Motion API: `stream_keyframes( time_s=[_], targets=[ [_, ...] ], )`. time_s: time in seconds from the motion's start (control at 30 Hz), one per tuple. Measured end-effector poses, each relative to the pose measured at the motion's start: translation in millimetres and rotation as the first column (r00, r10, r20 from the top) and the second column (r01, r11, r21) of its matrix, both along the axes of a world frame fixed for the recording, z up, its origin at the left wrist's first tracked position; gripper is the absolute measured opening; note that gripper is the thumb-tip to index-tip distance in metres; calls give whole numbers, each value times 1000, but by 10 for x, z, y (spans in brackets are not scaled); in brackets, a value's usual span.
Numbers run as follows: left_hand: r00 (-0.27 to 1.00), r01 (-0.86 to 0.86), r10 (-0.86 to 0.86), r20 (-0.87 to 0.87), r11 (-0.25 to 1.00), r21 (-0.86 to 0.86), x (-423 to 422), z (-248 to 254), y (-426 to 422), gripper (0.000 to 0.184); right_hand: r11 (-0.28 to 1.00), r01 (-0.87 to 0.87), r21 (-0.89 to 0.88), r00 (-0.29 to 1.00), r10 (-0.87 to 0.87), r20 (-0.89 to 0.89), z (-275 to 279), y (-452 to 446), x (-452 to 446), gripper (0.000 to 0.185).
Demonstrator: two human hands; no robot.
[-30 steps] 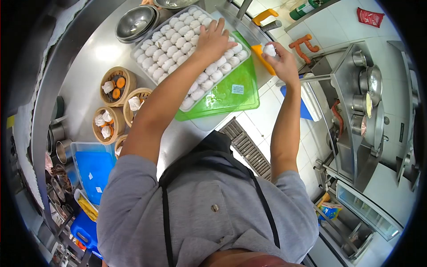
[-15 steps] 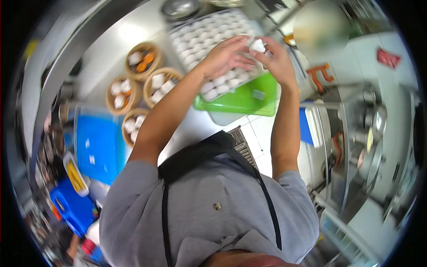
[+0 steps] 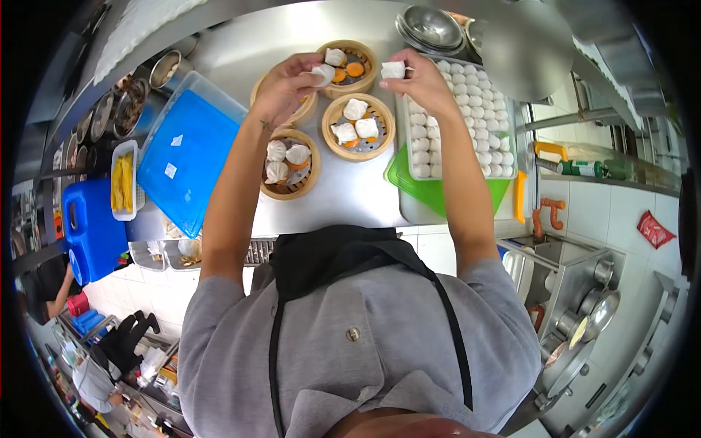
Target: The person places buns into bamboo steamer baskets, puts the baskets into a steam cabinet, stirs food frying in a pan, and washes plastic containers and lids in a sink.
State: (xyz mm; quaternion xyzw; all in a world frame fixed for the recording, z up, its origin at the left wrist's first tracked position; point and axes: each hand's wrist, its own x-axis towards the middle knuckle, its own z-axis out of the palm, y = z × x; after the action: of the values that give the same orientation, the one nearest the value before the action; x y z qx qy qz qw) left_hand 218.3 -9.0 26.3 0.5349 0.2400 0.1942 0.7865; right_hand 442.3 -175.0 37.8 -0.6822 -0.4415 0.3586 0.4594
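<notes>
My left hand (image 3: 283, 89) pinches a white dumpling (image 3: 323, 74) beside the back bamboo steamer (image 3: 370, 82), which holds one dumpling and several orange slices. Between the fingertips of my right hand (image 3: 425, 82) is another white dumpling (image 3: 393, 69), held up near the left edge of the tray (image 3: 404, 157) of white dumplings. Two steamers, one in the middle (image 3: 358, 155) and one at the front left (image 3: 292, 194), each show three dumplings over orange slices. A further steamer (image 3: 309, 114) is partly hidden by my left hand.
Under the dumpling tray lies a green lid (image 3: 416, 191). To the left are a blue-lidded container (image 3: 186, 157), a dish of yellow food (image 3: 123, 182) and a blue jug (image 3: 91, 226). Metal bowls (image 3: 432, 28) stand at the back; other people are at lower left.
My hands have left the dumpling tray and spread apart toward the steamers, each now with a dumpling. The view has turned, so the steamers sit nearer the middle.
</notes>
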Motion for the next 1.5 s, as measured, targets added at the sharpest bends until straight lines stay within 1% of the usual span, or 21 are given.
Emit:
stream_keyframes(
  time_s=[0.07,0.13,0.2,0.27,0.4,0.47,0.5,0.57,0.67,0.8,0.87,1.0,1.1,1.17,1.2,1.27,1.33,1.37,1.4,1.47,1.5],
  targets=[
    [1000,7,-7,-29,1000,-1,30,-24,-16,40,999,-6,50,1000,6,-9,-142,207,16,44],
    [1000,26,-28,6,987,159,110,-182,-4,41,999,-4,46,994,-2,110,-219,358,45,39],
    [1000,19,-20,5,985,170,192,-287,-8,41,1000,-5,11,999,5,44,-316,472,104,39],
    [992,68,-12,-123,884,462,304,-348,34,40,998,66,5,953,-65,297,-395,567,188,46],
    [988,38,62,-144,797,603,540,-492,130,39,995,73,66,853,-97,512,-539,738,241,52],
    [957,192,91,-275,514,836,614,-477,179,35,995,95,-36,866,-64,496,-615,816,231,53],
    [957,195,88,-277,513,836,651,-541,220,35,995,98,-35,867,-67,494,-634,852,202,53],
    [968,209,81,-238,269,940,691,-680,280,37,992,123,-12,817,-94,570,-678,906,128,52],
    [965,252,3,-263,274,928,718,-738,330,37,995,97,-10,742,-65,667,-802,951,91,44],
    [975,185,73,-210,258,948,669,-677,275,37,998,52,-20,847,-34,530,-927,987,168,30],
    [954,249,104,-282,251,935,660,-636,264,36,999,16,34,748,-34,663,-934,948,177,18],
    [951,289,20,-309,301,909,620,-633,334,32,994,111,20,718,-94,690,-941,1003,90,17],
    [976,201,30,-216,255,946,592,-601,296,25,992,91,85,769,-124,627,-794,840,105,20],
    [979,38,172,-107,363,931,333,-369,251,21,922,155,355,803,-327,499,-669,602,143,20],
    [968,32,221,-116,351,936,101,-226,178,21,942,180,282,760,-315,569,-722,468,265,20],
    [855,-99,517,-41,242,965,-654,117,58,17,912,261,318,810,-385,441,-428,225,32,13],
    [643,-308,766,-11,272,912,-1555,22,38,15,928,289,237,875,-356,328,-252,129,-380,9],
    [468,-185,883,-36,137,973,-2045,-117,49,18,930,298,215,889,-352,291,-172,136,-580,8],
    [286,-34,958,-25,36,999,-2524,-280,50,24,952,192,239,927,-255,274,-87,226,-827,8],
    [-161,205,981,-108,141,969,-3196,-587,-166,39,953,1,304,962,-84,258,-120,508,-1378,7],
    [-212,157,914,-345,380,912,-3545,-769,-217,43,950,-112,290,954,21,300,-205,707,-1632,10]
  ],
)
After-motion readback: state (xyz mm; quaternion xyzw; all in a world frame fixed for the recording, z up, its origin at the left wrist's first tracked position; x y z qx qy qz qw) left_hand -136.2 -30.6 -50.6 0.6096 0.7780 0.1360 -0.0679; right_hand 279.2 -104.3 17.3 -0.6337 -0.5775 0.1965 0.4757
